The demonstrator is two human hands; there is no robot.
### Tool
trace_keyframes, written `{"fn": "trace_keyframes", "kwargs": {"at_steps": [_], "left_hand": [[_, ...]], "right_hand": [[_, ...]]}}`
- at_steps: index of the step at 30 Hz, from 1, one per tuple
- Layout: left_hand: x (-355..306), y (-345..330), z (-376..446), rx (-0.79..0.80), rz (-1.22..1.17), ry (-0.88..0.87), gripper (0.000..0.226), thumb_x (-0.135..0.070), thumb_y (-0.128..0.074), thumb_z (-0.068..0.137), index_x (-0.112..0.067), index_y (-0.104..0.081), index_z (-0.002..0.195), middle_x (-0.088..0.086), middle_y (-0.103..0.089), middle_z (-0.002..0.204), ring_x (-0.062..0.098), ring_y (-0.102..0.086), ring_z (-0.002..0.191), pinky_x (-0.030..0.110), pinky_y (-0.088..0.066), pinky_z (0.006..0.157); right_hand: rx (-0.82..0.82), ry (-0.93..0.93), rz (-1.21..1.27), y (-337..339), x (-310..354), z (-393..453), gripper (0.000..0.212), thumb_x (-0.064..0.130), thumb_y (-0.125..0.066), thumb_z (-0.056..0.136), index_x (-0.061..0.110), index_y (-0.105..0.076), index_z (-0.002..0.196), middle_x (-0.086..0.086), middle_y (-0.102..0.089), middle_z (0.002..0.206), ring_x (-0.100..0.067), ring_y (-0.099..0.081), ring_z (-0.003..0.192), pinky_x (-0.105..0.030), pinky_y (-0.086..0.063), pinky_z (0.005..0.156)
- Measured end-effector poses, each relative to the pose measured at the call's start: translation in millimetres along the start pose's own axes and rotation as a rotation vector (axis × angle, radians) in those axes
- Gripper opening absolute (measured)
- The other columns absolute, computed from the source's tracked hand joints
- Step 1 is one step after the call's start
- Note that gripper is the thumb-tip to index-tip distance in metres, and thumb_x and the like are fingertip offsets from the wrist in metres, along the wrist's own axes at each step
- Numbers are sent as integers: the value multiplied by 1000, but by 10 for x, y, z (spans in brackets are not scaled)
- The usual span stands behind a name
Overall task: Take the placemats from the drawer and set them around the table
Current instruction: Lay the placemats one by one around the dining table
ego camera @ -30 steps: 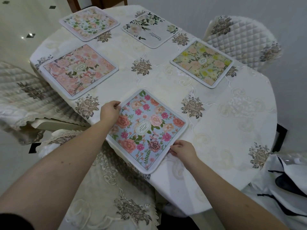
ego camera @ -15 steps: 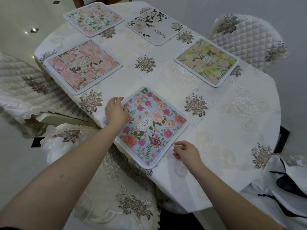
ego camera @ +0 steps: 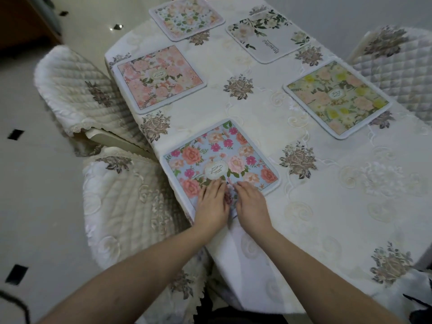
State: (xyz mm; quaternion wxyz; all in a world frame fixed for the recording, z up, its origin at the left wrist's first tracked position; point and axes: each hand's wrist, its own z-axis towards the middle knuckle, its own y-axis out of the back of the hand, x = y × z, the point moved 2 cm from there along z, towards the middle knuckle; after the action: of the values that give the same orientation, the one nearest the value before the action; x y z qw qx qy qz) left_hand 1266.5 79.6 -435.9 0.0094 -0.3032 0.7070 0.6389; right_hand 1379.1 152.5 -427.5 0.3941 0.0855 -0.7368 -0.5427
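Blue floral placemat [ego camera: 221,157] lying flat at the near left edge of the table [ego camera: 327,206], its near corner reaching the rim. Left hand [ego camera: 211,203] and right hand [ego camera: 251,204] side by side, fingers straight and flat, pressing that near corner, gripping nothing. Likely risk: a push toward the rim could slide the mat over the edge or drag and bunch the loose tablecloth [ego camera: 257,118]. Farther out, pink placemat [ego camera: 159,79] at left, yellow placemat [ego camera: 336,98] at right, two pale mats at the far end. Quilted chair [ego camera: 126,206] tucked close at near left, crowding the edge.
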Motion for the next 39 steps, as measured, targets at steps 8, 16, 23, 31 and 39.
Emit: {"fn": "trace_keyframes", "kwargs": {"at_steps": [8, 16, 23, 31, 39], "left_hand": [[-88, -385, -91, -6, 247, 84, 62, -36, -9, 100, -11, -8, 157, 5, -1, 165, 21, 3, 153, 44, -2, 122], [-42, -314, -172, -46, 201, 133, 61, -42, -26, 102, -15, -21, 157, 3, -17, 164, 16, -12, 152, 43, -13, 122], [157, -208, -401, 10, 221, 184, 70, -63, -8, 98, -26, 3, 157, -9, 8, 163, 10, 9, 151, 28, 13, 119], [267, 44, -645, 134, 198, 313, 72, -64, -14, 99, -26, 8, 158, -9, 11, 164, 11, 11, 151, 38, 2, 124], [90, 552, -82, -138, 202, 346, 42, -34, -37, 100, -16, -52, 134, 4, -63, 125, 24, -60, 109, 40, -42, 92]], "right_hand": [[151, 227, -291, -229, -319, 104, 56, 34, -24, 103, 10, -28, 154, -4, -25, 162, -17, -22, 149, -37, -15, 118], [187, 254, -301, -52, -513, 209, 61, 42, -27, 102, 11, -30, 154, -6, -26, 161, -20, -25, 149, -35, -11, 120], [154, 225, -329, 218, -949, 425, 66, 49, -21, 104, 13, -9, 158, -5, -8, 166, -16, -2, 152, -31, 6, 122], [167, 236, -293, 515, -1249, 553, 65, 51, -7, 103, 16, -5, 157, -1, -4, 166, -12, -2, 152, -28, 5, 120], [102, 292, -218, 546, -699, 831, 56, 35, -30, 102, 6, -36, 150, -13, -39, 155, -26, -33, 144, -38, -20, 119]]}}
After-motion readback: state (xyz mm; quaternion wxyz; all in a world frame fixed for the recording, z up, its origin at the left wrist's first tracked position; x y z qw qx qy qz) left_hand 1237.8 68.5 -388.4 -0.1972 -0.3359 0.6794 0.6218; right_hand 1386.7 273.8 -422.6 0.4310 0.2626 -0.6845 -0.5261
